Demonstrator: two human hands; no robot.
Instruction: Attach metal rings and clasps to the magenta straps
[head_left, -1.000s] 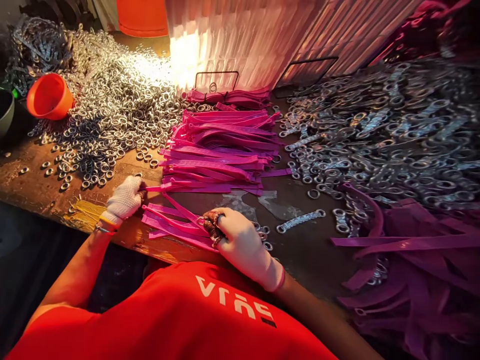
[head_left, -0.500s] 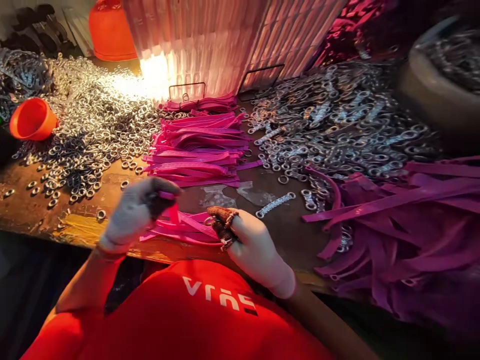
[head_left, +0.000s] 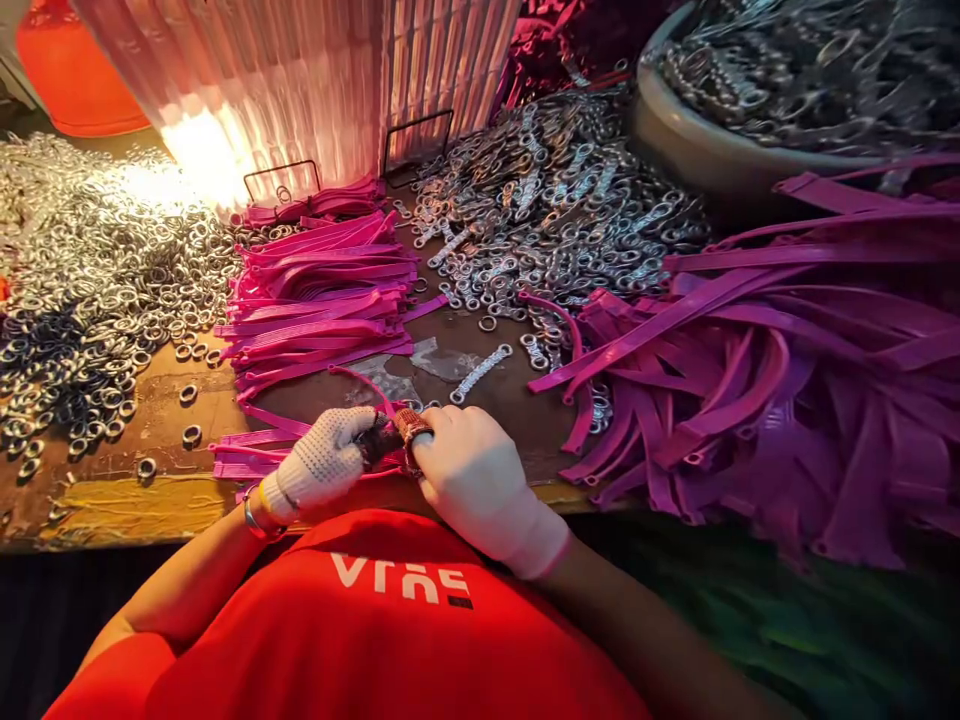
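Both my hands wear white knit gloves and meet at the near edge of the wooden table [head_left: 112, 495]. My left hand [head_left: 322, 462] pinches the end of a pink plastic strap [head_left: 367, 385] that loops up between the hands. My right hand [head_left: 469, 470] grips the same strap end with a small metal ring at its brown-taped fingertips. A few loose pink straps [head_left: 236, 460] lie flat under and left of my left hand. Behind them is a stack of pink straps [head_left: 322, 295].
A heap of metal rings [head_left: 90, 290] covers the left of the table. Metal link pieces [head_left: 555, 200] are piled at the back middle, and more fill a round basin [head_left: 705, 150] at the back right. Purple straps [head_left: 750, 370] spill over the right side. A lit ribbed panel [head_left: 300, 80] stands behind.
My left hand left the pink stack, lifted with a strap end, then came down to meet my right hand. The view has swung to the right.
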